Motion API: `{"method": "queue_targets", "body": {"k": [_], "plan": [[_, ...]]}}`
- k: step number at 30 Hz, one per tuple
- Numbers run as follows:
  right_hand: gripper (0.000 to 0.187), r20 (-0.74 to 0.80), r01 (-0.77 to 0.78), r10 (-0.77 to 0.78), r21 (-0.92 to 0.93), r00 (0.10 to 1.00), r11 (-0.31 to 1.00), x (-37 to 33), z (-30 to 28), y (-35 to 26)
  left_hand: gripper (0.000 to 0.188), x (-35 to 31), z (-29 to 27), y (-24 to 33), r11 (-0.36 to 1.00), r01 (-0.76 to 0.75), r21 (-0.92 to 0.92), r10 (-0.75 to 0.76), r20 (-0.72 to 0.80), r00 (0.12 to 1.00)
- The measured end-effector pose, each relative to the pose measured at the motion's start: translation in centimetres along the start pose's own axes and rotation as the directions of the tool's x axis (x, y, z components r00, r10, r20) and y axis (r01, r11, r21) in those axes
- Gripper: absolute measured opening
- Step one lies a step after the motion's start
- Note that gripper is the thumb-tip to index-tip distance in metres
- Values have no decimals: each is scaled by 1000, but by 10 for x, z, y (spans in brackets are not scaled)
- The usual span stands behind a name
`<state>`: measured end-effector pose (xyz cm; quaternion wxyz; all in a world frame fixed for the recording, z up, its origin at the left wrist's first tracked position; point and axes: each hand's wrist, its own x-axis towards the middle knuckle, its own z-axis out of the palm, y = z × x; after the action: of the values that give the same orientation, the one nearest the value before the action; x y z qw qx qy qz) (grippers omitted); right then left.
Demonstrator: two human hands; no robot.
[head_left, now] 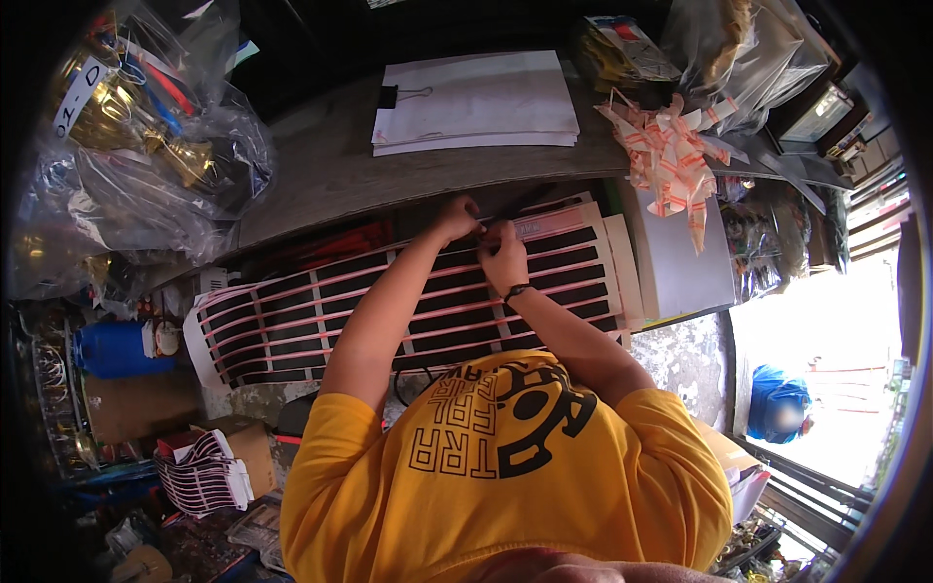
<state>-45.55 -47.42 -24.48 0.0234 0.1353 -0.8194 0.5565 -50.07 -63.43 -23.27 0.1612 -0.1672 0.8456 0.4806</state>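
A long sheet [369, 317] with rows of black strips parted by pink lines lies across the work surface in front of me. Over its far edge, my left hand [459, 218] has its fingers curled in. Close beside it, my right hand [503, 257] pinches with thumb and fingers at the sheet's upper rows. Both sets of fingertips nearly meet, and whatever is between them is too small to make out. A dark band circles my right wrist. More pale sheet edges [628, 262] show under the striped one at its right end.
Above stands a grey shelf [321, 160] with clipped white papers [476, 102]. Crumpled pink-and-white strips [671, 155] hang over its right edge. Plastic bags with gold-coloured items [146, 165] crowd the left. A blue container [121, 348] and a folded striped sheet [202, 474] sit lower left.
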Motion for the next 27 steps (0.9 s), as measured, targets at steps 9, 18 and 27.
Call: {"method": "queue_targets", "body": {"k": [9, 18, 27], "plan": [[35, 16, 181, -180, -119, 984, 976, 3, 2, 5, 40, 3, -8, 3, 993, -17, -118, 23, 53, 998], [28, -2, 222, -224, -142, 975, 965, 1, -2, 7, 48, 10, -10, -1, 987, 53, -150, -33, 134, 990], [9, -35, 173, -177, -103, 984, 979, 6, 3, 14, 50, 3, 0, -2, 998, -34, -54, 31, -53, 998]]}}
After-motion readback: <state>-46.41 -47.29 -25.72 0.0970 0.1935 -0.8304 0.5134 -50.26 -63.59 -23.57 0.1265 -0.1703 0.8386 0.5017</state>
